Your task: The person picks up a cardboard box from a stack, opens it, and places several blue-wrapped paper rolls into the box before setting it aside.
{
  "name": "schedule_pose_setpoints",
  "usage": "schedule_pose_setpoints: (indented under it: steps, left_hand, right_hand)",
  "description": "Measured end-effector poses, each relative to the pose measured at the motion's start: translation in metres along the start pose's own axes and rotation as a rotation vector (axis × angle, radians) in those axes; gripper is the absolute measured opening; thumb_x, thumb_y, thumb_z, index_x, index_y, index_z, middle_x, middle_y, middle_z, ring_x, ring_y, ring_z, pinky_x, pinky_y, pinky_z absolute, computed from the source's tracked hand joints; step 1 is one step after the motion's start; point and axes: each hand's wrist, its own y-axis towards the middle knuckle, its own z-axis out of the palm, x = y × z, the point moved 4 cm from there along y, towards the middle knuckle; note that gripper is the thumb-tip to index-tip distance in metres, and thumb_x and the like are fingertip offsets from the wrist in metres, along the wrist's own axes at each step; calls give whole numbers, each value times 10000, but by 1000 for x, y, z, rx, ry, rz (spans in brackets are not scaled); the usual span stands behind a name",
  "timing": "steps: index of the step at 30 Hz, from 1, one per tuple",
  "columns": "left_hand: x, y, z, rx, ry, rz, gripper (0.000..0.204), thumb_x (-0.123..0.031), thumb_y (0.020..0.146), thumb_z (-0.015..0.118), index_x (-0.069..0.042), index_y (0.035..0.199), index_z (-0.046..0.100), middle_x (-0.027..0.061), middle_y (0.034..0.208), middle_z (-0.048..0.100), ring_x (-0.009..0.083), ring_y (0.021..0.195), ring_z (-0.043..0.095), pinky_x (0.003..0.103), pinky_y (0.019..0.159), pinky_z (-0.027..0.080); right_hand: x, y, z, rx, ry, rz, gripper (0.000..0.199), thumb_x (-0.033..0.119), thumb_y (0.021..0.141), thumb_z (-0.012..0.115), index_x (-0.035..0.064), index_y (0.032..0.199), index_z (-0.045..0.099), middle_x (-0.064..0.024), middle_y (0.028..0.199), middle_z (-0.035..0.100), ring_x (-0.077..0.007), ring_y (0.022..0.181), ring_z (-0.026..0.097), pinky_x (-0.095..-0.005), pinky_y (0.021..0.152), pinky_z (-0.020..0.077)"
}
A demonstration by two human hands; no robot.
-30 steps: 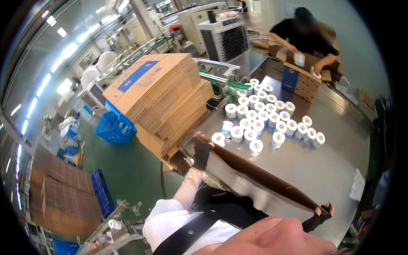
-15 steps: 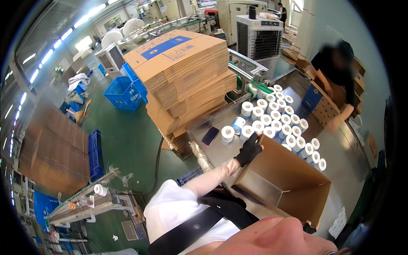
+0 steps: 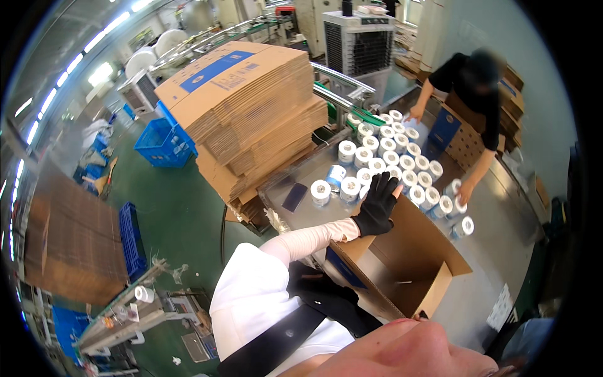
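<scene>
My left hand [image 3: 379, 204], in a black fingerless glove, lies with fingers stretched out against the far left edge of an open cardboard box [image 3: 411, 245]. No item shows in its grasp. Just beyond its fingertips stand white rolls [image 3: 377, 165] with blue-printed wrapping, several in a cluster. Of my right hand [image 3: 422, 315] only a fingertip-sized bit shows at the box's near edge; the rest is hidden. Bare bottom and one raised end flap [image 3: 434, 290] are visible inside the box. A dark phone [image 3: 294, 197] lies left of the rolls.
The metal table [image 3: 502, 220] carries box and rolls. Across it a co-worker [image 3: 477, 94] reaches both hands to the rolls, beside another carton [image 3: 461, 135]. Stacked flat cartons [image 3: 245, 107] stand at left, with a conveyor rail [image 3: 344, 81] behind. A blue crate [image 3: 162, 143] sits on the floor.
My left fingers have spread from their bent hold on the box edge. The box has tilted, and its end flap now stands up. The co-worker's hands have moved onto the rolls.
</scene>
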Motion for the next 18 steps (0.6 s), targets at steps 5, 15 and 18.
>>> schedule_pose_setpoints:
  steps: [5, 15, 18]
  left_hand:
    - [-25, -34, -17, 9, -99, 140, 731, -146, 562, 689, -3, 1223, 414, 185, 1095, 476, 389, 1026, 472, 517, 854, 363]
    - [23, -77, -32, 610, -146, -74, 388, -462, 728, 638, -91, 775, 537, 115, 827, 539, 296, 820, 537, 406, 716, 423]
    - [38, -45, -13, 926, -328, -283, 428, -500, 810, 566, -72, 816, 567, 108, 845, 598, 273, 836, 579, 372, 719, 437]
  right_hand:
    - [8, 9, 23, 445, -66, 159, 604, 337, 868, 500, -81, 1295, 410, -207, 1230, 529, -275, 1167, 492, -358, 993, 355]
    - [30, -2, 41, 699, -852, 104, 635, 250, 823, 639, -6, 1340, 376, -167, 1260, 520, -253, 1140, 499, -349, 913, 423]
    - [-7, 1, 6, 533, -1299, -527, 599, 277, 844, 597, 11, 1335, 382, -177, 1282, 494, -291, 1163, 490, -392, 916, 423]
